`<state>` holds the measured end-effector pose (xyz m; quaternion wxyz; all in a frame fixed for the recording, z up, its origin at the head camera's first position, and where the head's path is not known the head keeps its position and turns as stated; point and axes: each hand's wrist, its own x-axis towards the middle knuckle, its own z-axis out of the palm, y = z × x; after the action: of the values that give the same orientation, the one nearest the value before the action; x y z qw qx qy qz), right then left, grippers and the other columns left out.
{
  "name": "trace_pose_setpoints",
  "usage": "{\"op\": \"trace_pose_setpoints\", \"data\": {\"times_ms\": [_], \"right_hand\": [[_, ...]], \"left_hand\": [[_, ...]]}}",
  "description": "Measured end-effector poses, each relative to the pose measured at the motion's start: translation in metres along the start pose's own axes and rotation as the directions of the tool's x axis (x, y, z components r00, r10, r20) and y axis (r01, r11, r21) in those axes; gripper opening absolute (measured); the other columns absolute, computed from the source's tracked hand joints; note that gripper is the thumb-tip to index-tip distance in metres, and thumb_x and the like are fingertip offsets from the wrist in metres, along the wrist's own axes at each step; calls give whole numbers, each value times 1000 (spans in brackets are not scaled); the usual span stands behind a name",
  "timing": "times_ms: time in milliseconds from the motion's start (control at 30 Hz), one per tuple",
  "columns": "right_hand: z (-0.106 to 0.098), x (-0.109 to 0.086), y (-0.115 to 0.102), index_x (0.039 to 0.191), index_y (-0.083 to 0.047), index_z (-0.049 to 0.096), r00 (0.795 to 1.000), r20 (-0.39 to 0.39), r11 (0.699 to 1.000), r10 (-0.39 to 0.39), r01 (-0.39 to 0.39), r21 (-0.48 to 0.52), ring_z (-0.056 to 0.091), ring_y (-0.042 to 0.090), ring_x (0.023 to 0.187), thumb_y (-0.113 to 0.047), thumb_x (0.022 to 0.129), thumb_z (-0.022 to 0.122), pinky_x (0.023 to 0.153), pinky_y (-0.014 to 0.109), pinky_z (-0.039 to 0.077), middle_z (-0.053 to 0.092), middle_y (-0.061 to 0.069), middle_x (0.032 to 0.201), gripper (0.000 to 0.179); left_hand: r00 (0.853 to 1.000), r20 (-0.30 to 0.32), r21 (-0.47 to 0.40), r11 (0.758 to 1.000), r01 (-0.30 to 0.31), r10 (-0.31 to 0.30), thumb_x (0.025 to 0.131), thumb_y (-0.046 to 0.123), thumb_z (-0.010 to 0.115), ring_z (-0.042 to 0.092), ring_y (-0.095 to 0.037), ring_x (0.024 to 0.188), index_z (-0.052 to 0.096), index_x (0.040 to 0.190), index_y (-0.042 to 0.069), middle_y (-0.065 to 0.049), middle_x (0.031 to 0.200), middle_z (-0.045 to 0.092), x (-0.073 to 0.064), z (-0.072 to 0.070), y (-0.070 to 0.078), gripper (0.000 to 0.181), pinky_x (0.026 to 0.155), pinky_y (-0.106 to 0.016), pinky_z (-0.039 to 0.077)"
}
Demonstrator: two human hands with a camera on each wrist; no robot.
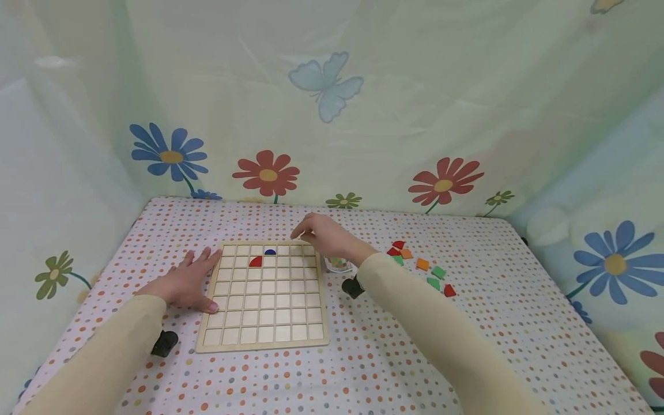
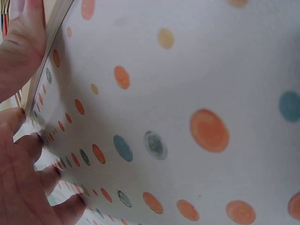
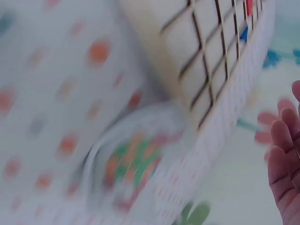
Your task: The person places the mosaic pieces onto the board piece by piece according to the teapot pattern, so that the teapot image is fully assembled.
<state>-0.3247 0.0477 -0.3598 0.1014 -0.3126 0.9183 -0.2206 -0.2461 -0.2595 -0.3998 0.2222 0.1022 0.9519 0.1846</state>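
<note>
A square wooden board (image 1: 259,319) with a grid of raised lines lies on the table. In its upper rows sit a red quarter-round piece (image 1: 256,261) and a blue half-round piece (image 1: 270,252). My left hand (image 1: 187,281) rests at the board's left edge, fingers spread; the left wrist view shows the thumb (image 2: 23,51) against the rim. Over the board's far right corner hovers my right hand (image 1: 327,235), fingers loosely bent downward. Its fingers (image 3: 283,173) show at the edge of the right wrist view, with nothing visible in them.
Right of the board is a clear curved-edged item (image 3: 133,164) with a coloured check pattern, partly behind the right wrist. Farther right lie several loose pieces: red (image 1: 449,290), orange (image 1: 422,264) and green (image 1: 438,272). A dotted cloth (image 1: 270,380) covers the table; a printed curtain (image 1: 394,115) hangs behind.
</note>
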Motion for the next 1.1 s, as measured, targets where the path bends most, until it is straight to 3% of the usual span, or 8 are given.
{"op": "trace_pose_setpoints", "data": {"times_ms": [233, 500, 667, 800, 1100], "right_hand": [[-28, -54, 46, 122, -4, 73, 988, -84, 991, 129, -125, 48, 65, 27, 107, -4, 101, 60, 88, 40, 58, 70, 14, 124, 25], [-39, -112, 96, 122, -2, 73, 940, -147, 951, 310, -307, 40, 65, 28, 100, -5, 100, 63, 87, 42, 58, 71, 16, 118, 24], [-40, -139, 114, 123, -3, 73, 910, -162, 924, 381, -379, 46, 62, 30, 104, -6, 99, 65, 85, 40, 58, 70, 17, 119, 25], [-40, -157, 124, 122, -3, 73, 891, -169, 906, 422, -417, 65, 60, 31, 104, -6, 99, 65, 82, 37, 58, 69, 17, 119, 24], [-32, -171, 135, 125, -8, 73, 863, -174, 881, 473, -466, 82, 60, 30, 108, -4, 98, 65, 96, 46, 55, 69, 15, 126, 28]], "left_hand": [[1000, 7, 5, 1000, 1, -1, 75, 30, 91, -5, -63, 149, 11, 162, -2, -35, 166, 1, 1, 0, 2, 122, 117, -79, 9], [1000, 8, 22, 1000, -15, 15, 74, 34, 91, -4, -65, 148, 11, 162, -2, -35, 166, 2, 5, 2, -3, 125, 115, -81, 11], [1000, 3, 12, 1000, -24, 24, 72, 36, 92, -4, -66, 147, 11, 162, -3, -36, 165, 1, 3, 3, -10, 127, 112, -83, 9], [999, 7, 14, 999, -38, 38, 71, 38, 92, -5, -68, 145, 10, 161, -5, -38, 164, 1, 5, 3, -12, 129, 110, -85, 7], [998, 12, 8, 998, -67, 67, 72, 38, 91, -8, -70, 143, 7, 160, -8, -40, 162, -2, 5, 3, -14, 130, 109, -86, 6]]}}
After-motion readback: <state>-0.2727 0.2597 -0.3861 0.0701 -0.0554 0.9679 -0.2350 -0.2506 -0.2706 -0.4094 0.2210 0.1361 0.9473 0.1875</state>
